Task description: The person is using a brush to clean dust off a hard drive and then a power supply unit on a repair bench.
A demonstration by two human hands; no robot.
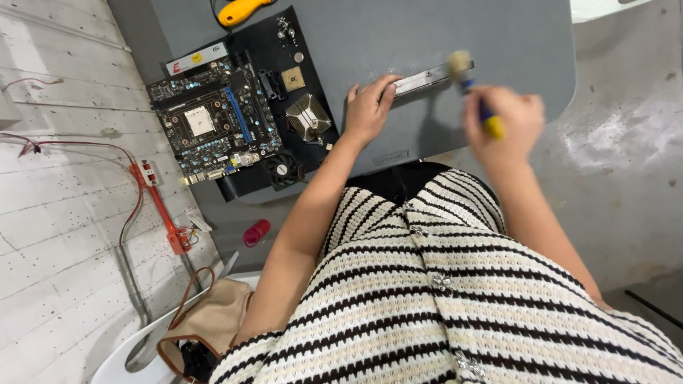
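Fingers of the left hand [368, 108] press flat on one end of a narrow metal strip [425, 77] lying on the grey counter [398, 28], its long axis running away from that hand toward the right hand [506, 128]. The right hand is clenched around a small brush [471, 89] with a blue-and-yellow handle, bristles pointing away from the person and touching the strip's far end. A motherboard [212, 121] lies well to the left hand's outer side.

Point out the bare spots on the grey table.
Bare grey table lies beyond the metal strip and brush, and before the left hand. Crowded: black mat with green motherboard and heatsink.
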